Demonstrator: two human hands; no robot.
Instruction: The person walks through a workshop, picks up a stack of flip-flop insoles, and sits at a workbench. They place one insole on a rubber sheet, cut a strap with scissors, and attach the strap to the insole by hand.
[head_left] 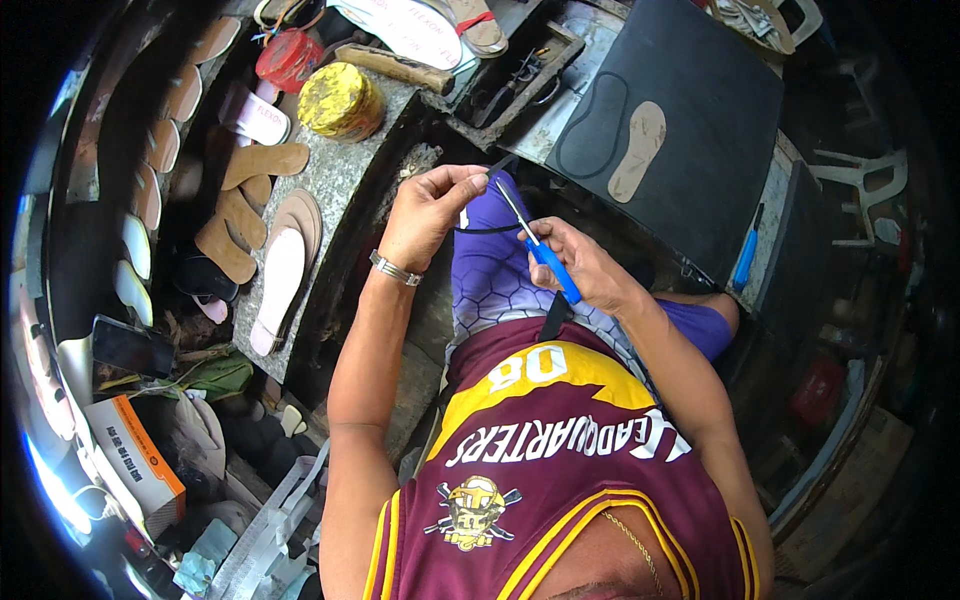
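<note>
My left hand (438,205), with a metal band on its wrist, pinches a thin black strap (490,231) between thumb and fingertips. One end of the strap sticks up past the fingertips, and another length curves below them over the purple-clad knee. My right hand (585,262) is closed round a blue-handled tool (555,270) with a slim metal shaft. The shaft points up and left, its tip close to the left fingertips. Whether it is a screwdriver, an awl or scissors I cannot tell. Both hands are held above my lap.
A black board (690,120) at upper right bears a tan insole (638,150) and a black cord loop (575,150). Another blue-handled tool (748,250) lies beyond it. On the left stone ledge (345,175) are a yellow tub (340,100), a red tub (289,58) and several soles.
</note>
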